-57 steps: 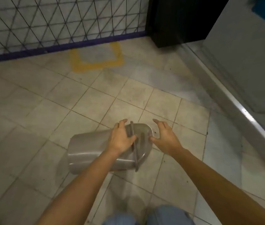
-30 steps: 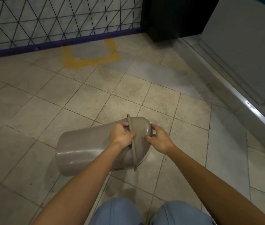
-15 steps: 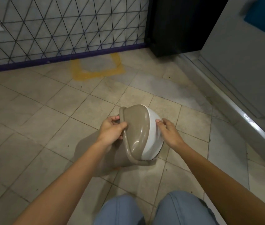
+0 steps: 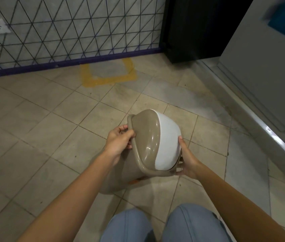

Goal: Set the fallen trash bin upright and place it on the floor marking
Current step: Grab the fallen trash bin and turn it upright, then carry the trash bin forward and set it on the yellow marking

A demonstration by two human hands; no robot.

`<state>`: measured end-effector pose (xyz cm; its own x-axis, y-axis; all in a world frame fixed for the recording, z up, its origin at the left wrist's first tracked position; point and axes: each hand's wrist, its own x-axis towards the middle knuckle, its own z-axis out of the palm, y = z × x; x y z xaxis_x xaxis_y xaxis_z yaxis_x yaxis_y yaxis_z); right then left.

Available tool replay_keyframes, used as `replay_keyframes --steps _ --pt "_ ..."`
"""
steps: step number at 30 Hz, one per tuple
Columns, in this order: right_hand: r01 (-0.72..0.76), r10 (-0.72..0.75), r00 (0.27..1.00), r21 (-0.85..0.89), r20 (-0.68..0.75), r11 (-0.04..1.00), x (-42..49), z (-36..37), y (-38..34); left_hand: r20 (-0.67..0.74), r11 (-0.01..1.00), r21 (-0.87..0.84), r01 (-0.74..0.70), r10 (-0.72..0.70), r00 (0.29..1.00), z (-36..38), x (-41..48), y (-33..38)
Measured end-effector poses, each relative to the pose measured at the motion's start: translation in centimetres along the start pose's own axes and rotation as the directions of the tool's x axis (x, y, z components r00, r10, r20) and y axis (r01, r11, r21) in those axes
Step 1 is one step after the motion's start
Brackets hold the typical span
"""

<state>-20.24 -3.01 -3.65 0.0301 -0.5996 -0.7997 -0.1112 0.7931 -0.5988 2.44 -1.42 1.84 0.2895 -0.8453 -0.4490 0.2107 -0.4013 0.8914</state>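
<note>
Near the middle of the frame, a tan trash bin (image 4: 148, 142) with a white swing flap (image 4: 168, 145) is tilted, its lid end toward the camera and its body slanting down to the tiled floor (image 4: 33, 137). The left hand (image 4: 119, 141) grips the lid's rim on the left; the right hand (image 4: 186, 161) clasps the rim at the lower right. The yellow floor marking (image 4: 109, 81) lies well apart, toward the upper middle, against a mesh fence (image 4: 68, 28).
</note>
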Motion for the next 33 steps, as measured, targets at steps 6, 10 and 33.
replay_keyframes --steps 6,10,33 --pt "0.055 -0.052 0.997 -0.063 0.052 0.996 -0.6 0.3 -0.7 -0.019 0.999 -0.003 -0.039 0.039 0.999 -1.7 0.0 0.3" --pt "0.113 -0.096 0.989 -0.149 0.115 0.982 -1.7 0.3 -1.6 -0.038 0.999 -0.022 -0.032 0.031 0.999 -2.6 -0.2 0.4" --pt "0.304 -0.238 0.943 -0.313 0.232 0.900 -5.9 -0.2 -1.7 -0.019 0.998 0.034 0.043 -0.042 0.999 -6.1 -0.4 -3.5"
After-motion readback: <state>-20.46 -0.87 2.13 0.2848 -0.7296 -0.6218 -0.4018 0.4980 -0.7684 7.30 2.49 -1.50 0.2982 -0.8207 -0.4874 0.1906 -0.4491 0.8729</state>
